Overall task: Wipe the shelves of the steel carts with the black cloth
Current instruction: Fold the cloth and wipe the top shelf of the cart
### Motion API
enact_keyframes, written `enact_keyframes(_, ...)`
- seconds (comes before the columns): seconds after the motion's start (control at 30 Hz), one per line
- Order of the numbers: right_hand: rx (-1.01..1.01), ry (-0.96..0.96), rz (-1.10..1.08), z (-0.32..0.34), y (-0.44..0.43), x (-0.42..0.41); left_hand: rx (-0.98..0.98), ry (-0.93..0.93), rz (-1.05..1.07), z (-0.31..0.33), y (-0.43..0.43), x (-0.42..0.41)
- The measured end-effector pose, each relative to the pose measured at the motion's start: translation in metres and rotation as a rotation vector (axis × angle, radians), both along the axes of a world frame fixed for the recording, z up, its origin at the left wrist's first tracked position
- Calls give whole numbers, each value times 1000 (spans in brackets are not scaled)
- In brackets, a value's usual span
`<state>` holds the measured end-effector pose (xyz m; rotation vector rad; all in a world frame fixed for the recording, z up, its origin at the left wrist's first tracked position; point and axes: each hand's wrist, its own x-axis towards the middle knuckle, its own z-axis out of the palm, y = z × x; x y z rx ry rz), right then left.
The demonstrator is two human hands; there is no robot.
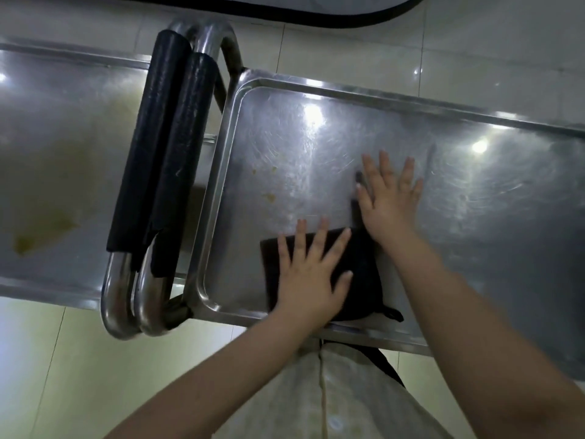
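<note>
Steel carts are seen side by side, their padded handles nested together. On the left, the dull, scuffed steel shelf of the first cart [63,147] carries a yellowish smear, judged not yet wiped. Two black foam-wrapped tubular handles [164,144] stand between the carts. The rimmed, round-cornered steel shelf of the second cart [316,90] shows swirl scratches and a few small brownish spots [269,196] near its left end. The folded black cloth [361,274] lies flat at the near rim and is pressed down by the left hand [308,277], fingers spread, so that it can be pushed across. The right hand [387,201] is laid flat and spread on bare steel, probably as a brace.
</note>
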<state>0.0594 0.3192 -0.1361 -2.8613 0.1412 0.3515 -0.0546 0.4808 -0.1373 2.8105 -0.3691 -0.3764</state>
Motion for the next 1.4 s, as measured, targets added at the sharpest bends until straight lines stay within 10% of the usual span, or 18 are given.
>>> enact_keyframes(0.6, -94, -5, -17, -27, 4, 44, 213, 58, 65, -5, 32, 264)
enact_keyframes(1.1, -66, -19, -16, -26, 1, 44, 206, 154, 315, -4, 41, 54)
enact_keyframes(1.4, -43, -30, -25, -25, 0, 46, 197, 69, 228, -10, 34, 216)
